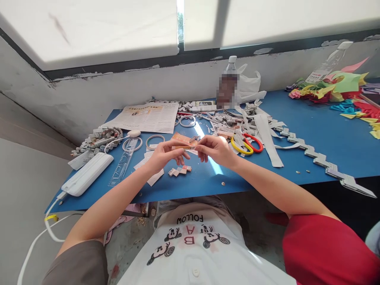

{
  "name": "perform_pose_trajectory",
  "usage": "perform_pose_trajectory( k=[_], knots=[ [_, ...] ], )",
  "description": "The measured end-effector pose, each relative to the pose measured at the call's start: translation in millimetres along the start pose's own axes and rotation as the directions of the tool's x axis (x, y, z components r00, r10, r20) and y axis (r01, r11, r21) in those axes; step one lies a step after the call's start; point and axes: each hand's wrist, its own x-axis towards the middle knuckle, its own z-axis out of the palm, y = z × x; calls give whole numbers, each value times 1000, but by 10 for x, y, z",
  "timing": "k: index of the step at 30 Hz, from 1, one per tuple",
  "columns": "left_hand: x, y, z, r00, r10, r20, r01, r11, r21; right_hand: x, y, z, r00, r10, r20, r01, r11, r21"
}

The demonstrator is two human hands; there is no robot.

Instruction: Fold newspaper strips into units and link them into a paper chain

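Observation:
Both hands meet above the front of the blue table. Between them is a narrow folded paper strip [182,147], orange and pale in colour. My left hand [166,154] pinches its left end, with the other fingers curled below. The right end sits between the thumb and fingers of my right hand [216,151]. Just below the hands lies a short zigzag chain of folded paper pieces [180,170]. An orange printed paper [184,138] lies behind the strip, partly hidden by the hands.
Scissors [246,144] with yellow and red handles lie right of the hands. A long folded-paper chain [319,158] runs to the table's right edge. Left are a clear ruler [123,164], a white power strip [87,174] and a newspaper [148,116]. A bottle [228,85] stands behind.

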Motion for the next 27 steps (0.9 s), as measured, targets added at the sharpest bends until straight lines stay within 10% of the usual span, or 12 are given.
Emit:
perform_pose_trajectory(
  k=[8,19,27],
  knots=[
    [89,-127,71,981,65,-185,-82,993,-89,-16,-25,180,998,56,-36,-44,962,271],
    [89,-158,141,976,140,-168,-141,990,7,-22,64,255,998,62,-25,-50,943,329],
    [53,-74,112,999,8,44,2,975,-222,42,11,134,998,60,11,-61,956,287]
  ],
)
